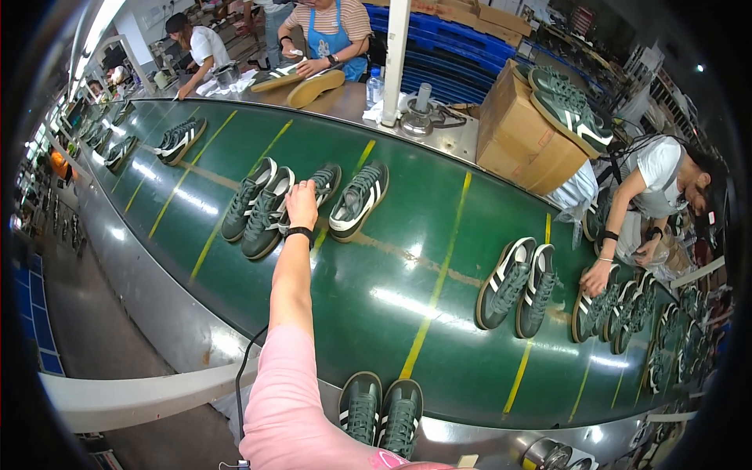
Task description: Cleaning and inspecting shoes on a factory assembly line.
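My left hand [301,205], with a black band on the wrist, reaches over the green conveyor belt. Its fingers are curled on a dark green sneaker [326,178] with white stripes, partly hidden beneath them. To the right of that shoe stands a matching sneaker [360,200], turned on a slant. Just left of the hand, another sneaker [269,215] sits beside its mate [247,200]. Two more green sneakers, one of them the left shoe [361,407], stand at the near edge by my body. My right hand is out of view.
Another pair of sneakers [505,283] lies right of centre on the belt. At far right a co-worker's hand [597,278] touches more shoes. A cardboard box [521,141] with sneakers on top stands beyond the belt. A white post [395,63] rises at the far edge; a curved white rail [149,399] runs near left.
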The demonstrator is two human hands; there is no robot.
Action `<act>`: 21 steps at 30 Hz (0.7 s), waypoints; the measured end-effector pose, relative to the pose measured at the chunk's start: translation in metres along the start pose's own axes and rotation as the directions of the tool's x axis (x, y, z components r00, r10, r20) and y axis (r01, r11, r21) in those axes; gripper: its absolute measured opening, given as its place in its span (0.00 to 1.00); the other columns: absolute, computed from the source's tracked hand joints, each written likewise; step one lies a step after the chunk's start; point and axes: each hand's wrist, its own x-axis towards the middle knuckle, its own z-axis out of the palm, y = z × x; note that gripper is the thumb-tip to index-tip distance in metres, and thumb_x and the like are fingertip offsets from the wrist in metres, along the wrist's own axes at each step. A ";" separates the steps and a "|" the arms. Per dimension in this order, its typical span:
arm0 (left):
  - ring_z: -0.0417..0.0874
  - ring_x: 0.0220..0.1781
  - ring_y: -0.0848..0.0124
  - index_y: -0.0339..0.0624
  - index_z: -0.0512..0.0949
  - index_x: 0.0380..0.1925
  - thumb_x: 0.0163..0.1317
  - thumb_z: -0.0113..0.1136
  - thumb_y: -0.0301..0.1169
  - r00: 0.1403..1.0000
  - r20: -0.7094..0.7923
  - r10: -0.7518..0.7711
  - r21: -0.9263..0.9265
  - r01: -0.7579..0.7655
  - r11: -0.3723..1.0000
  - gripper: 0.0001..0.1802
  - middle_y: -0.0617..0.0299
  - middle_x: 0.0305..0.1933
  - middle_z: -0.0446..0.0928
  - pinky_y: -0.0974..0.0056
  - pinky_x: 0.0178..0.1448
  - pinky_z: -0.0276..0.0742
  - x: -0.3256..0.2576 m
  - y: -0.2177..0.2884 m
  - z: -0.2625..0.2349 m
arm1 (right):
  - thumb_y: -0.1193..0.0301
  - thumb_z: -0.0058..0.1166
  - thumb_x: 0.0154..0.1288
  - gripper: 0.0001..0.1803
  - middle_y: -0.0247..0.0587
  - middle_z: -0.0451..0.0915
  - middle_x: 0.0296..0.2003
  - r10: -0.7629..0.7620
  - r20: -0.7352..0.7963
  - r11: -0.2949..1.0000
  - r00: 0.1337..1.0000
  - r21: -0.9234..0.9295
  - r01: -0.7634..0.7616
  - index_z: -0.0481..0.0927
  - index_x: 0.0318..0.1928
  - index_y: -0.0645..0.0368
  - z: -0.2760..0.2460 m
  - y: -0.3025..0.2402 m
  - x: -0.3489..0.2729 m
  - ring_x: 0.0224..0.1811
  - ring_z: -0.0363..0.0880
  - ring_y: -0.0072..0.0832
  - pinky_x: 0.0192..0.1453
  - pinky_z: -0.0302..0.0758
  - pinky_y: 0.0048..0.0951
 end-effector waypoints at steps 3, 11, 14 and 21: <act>0.81 0.47 0.46 0.43 0.75 0.44 0.69 0.55 0.32 0.969 0.045 -0.244 -0.400 0.241 0.884 0.08 0.49 0.41 0.81 0.47 0.49 0.76 0.004 -0.006 -0.013 | 0.72 0.51 0.67 0.17 0.67 0.79 0.52 0.006 0.016 0.998 1.000 0.055 -0.007 0.80 0.50 0.72 0.004 -0.018 0.004 0.55 0.77 0.56 0.63 0.72 0.46; 0.79 0.52 0.40 0.40 0.69 0.55 0.63 0.60 0.28 0.979 0.142 -0.149 -0.477 0.200 0.856 0.21 0.37 0.47 0.79 0.45 0.56 0.74 -0.011 -0.039 -0.035 | 0.67 0.49 0.71 0.20 0.65 0.78 0.54 0.138 0.090 0.981 0.986 0.122 -0.149 0.79 0.53 0.72 -0.008 -0.046 0.016 0.59 0.75 0.54 0.66 0.70 0.43; 0.79 0.56 0.45 0.40 0.71 0.57 0.63 0.61 0.37 0.951 0.300 -0.078 -0.300 0.171 0.939 0.24 0.41 0.52 0.80 0.47 0.61 0.71 -0.029 -0.042 -0.056 | 0.66 0.49 0.71 0.20 0.64 0.79 0.53 0.240 0.051 0.969 0.969 0.038 -0.242 0.78 0.54 0.70 -0.032 -0.079 0.022 0.57 0.77 0.53 0.64 0.72 0.41; 0.69 0.72 0.59 0.46 0.74 0.62 0.69 0.52 0.53 0.817 0.545 -0.191 0.100 0.163 0.982 0.30 0.55 0.67 0.73 0.33 0.72 0.57 -0.032 -0.018 -0.041 | 0.66 0.48 0.72 0.20 0.60 0.81 0.50 0.241 0.004 0.970 0.971 0.038 -0.241 0.78 0.55 0.69 -0.023 -0.065 0.027 0.52 0.80 0.51 0.59 0.75 0.39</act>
